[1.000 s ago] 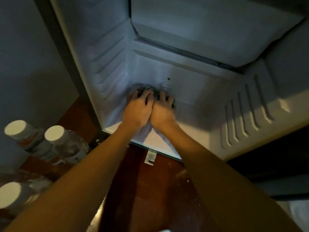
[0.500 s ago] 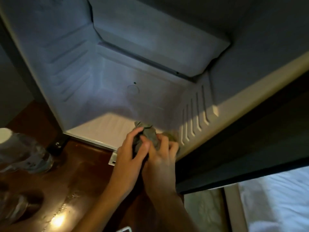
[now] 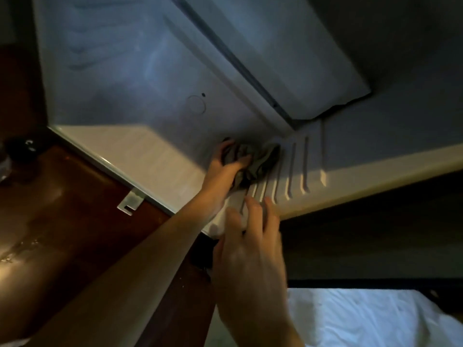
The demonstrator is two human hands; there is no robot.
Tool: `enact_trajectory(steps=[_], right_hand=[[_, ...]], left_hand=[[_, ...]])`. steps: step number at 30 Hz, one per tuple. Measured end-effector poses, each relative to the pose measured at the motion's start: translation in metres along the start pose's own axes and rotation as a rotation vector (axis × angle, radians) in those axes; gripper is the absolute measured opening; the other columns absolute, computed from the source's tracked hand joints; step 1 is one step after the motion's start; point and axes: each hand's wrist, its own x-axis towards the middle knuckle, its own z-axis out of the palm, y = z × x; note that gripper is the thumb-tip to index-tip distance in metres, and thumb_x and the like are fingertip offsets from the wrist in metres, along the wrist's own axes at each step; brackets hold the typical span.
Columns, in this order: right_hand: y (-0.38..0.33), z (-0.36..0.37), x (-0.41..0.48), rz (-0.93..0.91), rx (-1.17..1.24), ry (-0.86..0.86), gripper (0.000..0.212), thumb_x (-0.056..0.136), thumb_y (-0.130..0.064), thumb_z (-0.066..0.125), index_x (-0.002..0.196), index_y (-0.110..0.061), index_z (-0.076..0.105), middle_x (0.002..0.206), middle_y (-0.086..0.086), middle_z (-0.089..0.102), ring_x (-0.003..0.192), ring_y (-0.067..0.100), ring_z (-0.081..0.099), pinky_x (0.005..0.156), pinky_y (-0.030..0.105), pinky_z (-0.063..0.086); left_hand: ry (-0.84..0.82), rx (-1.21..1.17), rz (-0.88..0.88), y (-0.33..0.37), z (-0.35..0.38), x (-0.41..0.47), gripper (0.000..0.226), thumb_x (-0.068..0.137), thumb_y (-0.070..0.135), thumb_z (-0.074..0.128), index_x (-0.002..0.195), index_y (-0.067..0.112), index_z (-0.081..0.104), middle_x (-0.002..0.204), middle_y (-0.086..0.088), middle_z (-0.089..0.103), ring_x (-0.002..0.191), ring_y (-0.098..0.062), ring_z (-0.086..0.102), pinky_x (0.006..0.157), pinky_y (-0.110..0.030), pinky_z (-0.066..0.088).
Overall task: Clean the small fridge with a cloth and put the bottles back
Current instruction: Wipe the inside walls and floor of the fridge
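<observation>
The small fridge point(image 3: 140, 146) stands open, its white inside bare and lit from the left. My left hand point(image 3: 223, 166) grips a crumpled grey-green cloth point(image 3: 258, 161) against the fridge floor, in the right rear corner beside the ribbed right wall. Nearer to me, my right hand point(image 3: 253, 246) hovers by the fridge's front right corner, fingers straight and holding nothing. At the far left edge only a sliver of one bottle point(image 3: 3, 164) shows.
A dark red-brown wooden floor point(image 3: 75, 221) lies in front of the fridge, with a metal hinge bracket point(image 3: 130, 202) at its front edge. White bedding point(image 3: 363, 319) fills the lower right. A shelf panel point(image 3: 288, 58) sits high inside the fridge.
My right hand has let go of the cloth and drawn back toward me. My left hand has pushed the cloth deeper into the right corner. The view swung right, so the bottles left the frame.
</observation>
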Motion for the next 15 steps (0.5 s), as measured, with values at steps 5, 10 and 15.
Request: enact_trajectory(steps=[5,10,15], right_hand=[[0.028,-0.032,0.017,-0.154,-0.405,-0.15,0.078,0.072,-0.002,0.004,0.136,0.01,0.048,0.142,0.034,0.04,0.14,0.054,0.025,0.108,0.056,0.006],[0.037,-0.039,0.02,-0.257,-0.512,-0.384,0.073,0.078,-0.028,0.075,0.129,0.018,0.05,0.132,0.038,0.044,0.125,0.05,0.036,0.1,0.055,0.02],[0.055,-0.03,0.018,-0.494,-0.517,-0.37,0.062,0.061,-0.025,0.08,0.105,0.016,0.066,0.106,0.036,0.056,0.099,0.046,0.042,0.078,0.049,0.027]], left_hand=[[-0.02,0.046,0.049,-0.005,0.008,0.017,0.05,0.06,0.026,0.072,0.109,0.028,0.06,0.111,0.0,0.066,0.106,-0.017,0.062,0.086,-0.033,0.055],[-0.157,-0.047,0.002,-0.013,-0.01,-0.007,0.04,0.078,0.009,0.072,0.111,0.029,0.058,0.094,0.011,0.069,0.087,-0.005,0.067,0.061,-0.024,0.054],[-0.165,0.088,0.09,-0.01,-0.039,-0.048,0.047,0.06,0.021,0.077,0.1,0.038,0.061,0.096,0.005,0.072,0.096,-0.017,0.068,0.081,-0.034,0.056]])
